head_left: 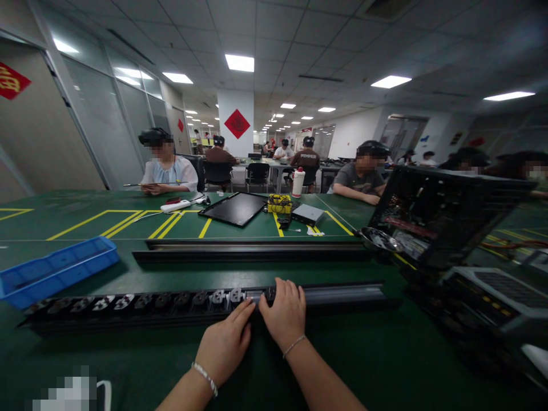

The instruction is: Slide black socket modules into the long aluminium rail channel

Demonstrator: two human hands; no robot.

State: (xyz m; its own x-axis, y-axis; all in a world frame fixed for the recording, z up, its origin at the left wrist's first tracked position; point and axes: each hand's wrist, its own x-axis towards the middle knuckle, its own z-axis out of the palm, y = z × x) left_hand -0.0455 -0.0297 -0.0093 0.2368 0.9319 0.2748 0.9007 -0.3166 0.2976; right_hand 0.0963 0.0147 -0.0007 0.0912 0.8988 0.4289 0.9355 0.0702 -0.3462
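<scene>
Where the hands meet, the long socket strip (141,302) lies crosswise on the table (385,354), directly beneath the fingers. The right hand (285,311) drapes open over its top; the left hand (226,342), fingers extended, touches its near edge.

Both bare forearms reach forward, converging. The left hand (226,342) lies palm down, fingers straight and together. The right hand (286,311) sits just beside it, slightly ahead, palm down, fingers spread a little and bent downward

Bright ceiling panels (240,63); edges warped, corners dim, perhaps blurred.
</scene>
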